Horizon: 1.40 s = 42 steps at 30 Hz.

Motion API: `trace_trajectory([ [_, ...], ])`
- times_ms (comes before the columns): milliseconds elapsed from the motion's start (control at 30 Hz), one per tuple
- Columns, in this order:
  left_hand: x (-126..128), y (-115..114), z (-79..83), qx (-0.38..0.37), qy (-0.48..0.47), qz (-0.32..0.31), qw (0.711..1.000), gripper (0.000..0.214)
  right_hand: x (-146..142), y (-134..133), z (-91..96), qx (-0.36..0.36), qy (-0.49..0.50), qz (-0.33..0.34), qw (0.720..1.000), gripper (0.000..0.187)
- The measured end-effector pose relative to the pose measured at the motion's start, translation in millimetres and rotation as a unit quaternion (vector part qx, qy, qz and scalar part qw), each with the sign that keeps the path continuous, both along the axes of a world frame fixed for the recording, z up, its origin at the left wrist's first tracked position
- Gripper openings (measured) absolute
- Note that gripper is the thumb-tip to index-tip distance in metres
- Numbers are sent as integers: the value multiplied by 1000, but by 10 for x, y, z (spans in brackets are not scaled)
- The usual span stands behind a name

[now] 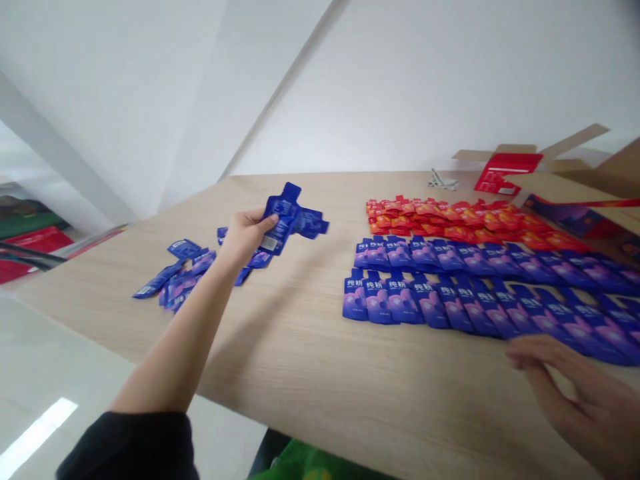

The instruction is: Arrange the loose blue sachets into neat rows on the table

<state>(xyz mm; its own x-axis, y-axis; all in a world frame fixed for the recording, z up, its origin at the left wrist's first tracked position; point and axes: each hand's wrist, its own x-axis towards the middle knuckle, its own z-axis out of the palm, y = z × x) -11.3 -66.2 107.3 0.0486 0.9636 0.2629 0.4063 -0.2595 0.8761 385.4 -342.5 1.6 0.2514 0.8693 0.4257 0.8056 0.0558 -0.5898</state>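
Note:
My left hand (253, 230) is raised above the table, closed on blue bottle-shaped sachets (281, 217). At least two are in its grip, one fanned out to the right, with a barcode showing on the nearer one. Below and left of that hand lies a loose pile of blue sachets (185, 277), partly hidden by my forearm. On the right, my right hand (575, 393) hovers by the near row of blue-purple sachets (425, 300), thumb and fingers apart, nothing seen in it. Behind that row lies a second, overlapping row of blue sachets (445, 257).
Overlapping red-orange sachets (450, 217) lie behind the blue rows. An open cardboard box (570, 187) stands at the right, beside a red packet (507, 173). A small white folded item (443, 180) rests near the wall. The table's (300, 373) front edge is close to me.

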Motion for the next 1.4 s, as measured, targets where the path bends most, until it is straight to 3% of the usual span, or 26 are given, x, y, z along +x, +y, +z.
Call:
trace_trajectory([
  [33,204,-161,-53,-54,-87,-73,992,35,-119,84,43,12,35,2,999,17],
  [100,595,-478,-211,-171,-196,-187,947,29,-387,299,141,10,134,48,990,34],
  [167,907,-745,-391,-280,-247,-249,893,25,-634,506,213,-10,190,103,976,54],
  [300,1182,-973,-661,-406,-297,-260,824,17,-904,682,209,-12,266,67,962,37],
  [433,1100,-884,-776,-456,-319,-244,794,18,-885,664,162,-36,345,48,937,37],
  [533,980,-775,-793,-471,-347,-249,772,17,-757,701,198,-9,368,18,930,34],
  [600,920,-724,-779,-461,-362,-254,769,14,-648,760,249,19,376,22,926,32],
  [667,880,-703,-750,-429,-360,-263,786,15,-548,826,304,38,384,34,922,32],
  [800,843,-755,-703,-357,-311,-313,823,44,-490,922,394,68,393,65,915,41],
  [933,906,-890,-760,-377,-263,-341,820,20,-693,973,439,98,440,180,874,21],
  [1067,1059,-1060,-871,-411,-254,-325,813,12,-943,1016,399,73,506,254,821,22],
  [1200,1133,-1175,-920,-460,-295,-299,782,32,-1035,1041,310,17,533,302,790,21],
  [1267,1119,-1191,-919,-452,-293,-301,787,44,-1031,1059,283,13,520,319,792,20],
  [1400,1068,-1187,-890,-458,-234,-342,787,42,-1007,1128,287,23,389,351,851,18],
])
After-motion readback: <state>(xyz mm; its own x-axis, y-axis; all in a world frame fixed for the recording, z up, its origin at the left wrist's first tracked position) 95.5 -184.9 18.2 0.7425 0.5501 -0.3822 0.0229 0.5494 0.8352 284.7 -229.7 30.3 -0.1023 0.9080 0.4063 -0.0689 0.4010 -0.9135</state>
